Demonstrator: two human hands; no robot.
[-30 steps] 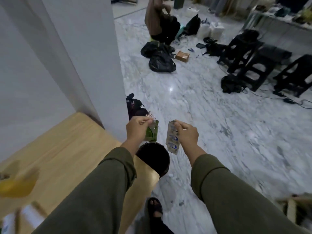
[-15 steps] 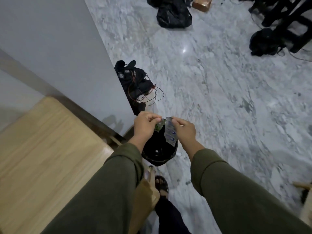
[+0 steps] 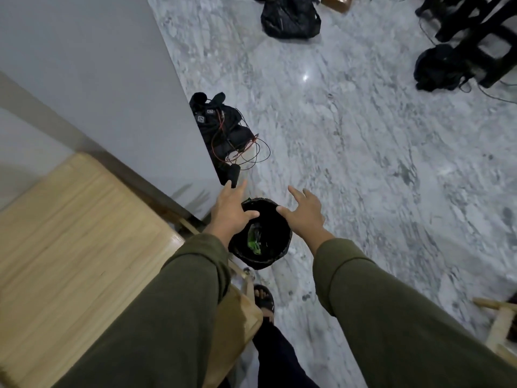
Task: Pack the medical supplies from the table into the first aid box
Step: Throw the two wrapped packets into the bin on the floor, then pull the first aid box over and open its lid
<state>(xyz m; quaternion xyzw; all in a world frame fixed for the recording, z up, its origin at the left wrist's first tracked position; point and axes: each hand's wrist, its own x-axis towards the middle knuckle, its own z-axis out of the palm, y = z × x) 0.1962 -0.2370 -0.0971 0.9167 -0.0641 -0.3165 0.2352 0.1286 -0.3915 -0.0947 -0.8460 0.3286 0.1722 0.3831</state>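
Bin (image 3: 282, 249) mouth open between wall (image 3: 112, 79) and, seemingly, bare floor (image 3: 363, 163).

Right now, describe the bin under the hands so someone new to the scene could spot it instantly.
Start at the light wooden table on the left and go to its near right corner, by the grey wall's edge. On the marble floor just past it stands a small round black-lined bin, directly below the open left hand and right hand. Unlike the floor's other black bags, it is open-topped with a green wrapper inside.

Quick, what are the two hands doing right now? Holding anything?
Left hand: open, fingers spread, holding nothing, above the black bin.
Right hand: open, fingers spread, holding nothing.
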